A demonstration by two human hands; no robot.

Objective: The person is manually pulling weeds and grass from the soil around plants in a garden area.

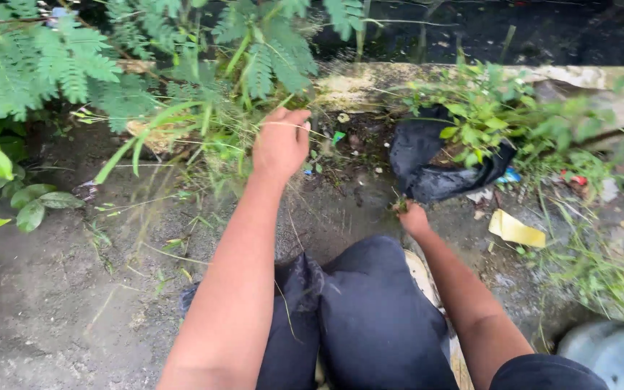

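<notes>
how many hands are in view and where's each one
2. The left hand is closed around grass stems at the upper middle. The right hand is low at the edge of the black bag, its fingers hidden.

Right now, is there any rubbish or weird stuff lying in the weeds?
Yes. A crumpled black plastic bag lies tangled in the weeds by the right hand. A yellow scrap and small red and blue bits of litter sit on the ground nearby. The left hand grips grass stems.
</notes>
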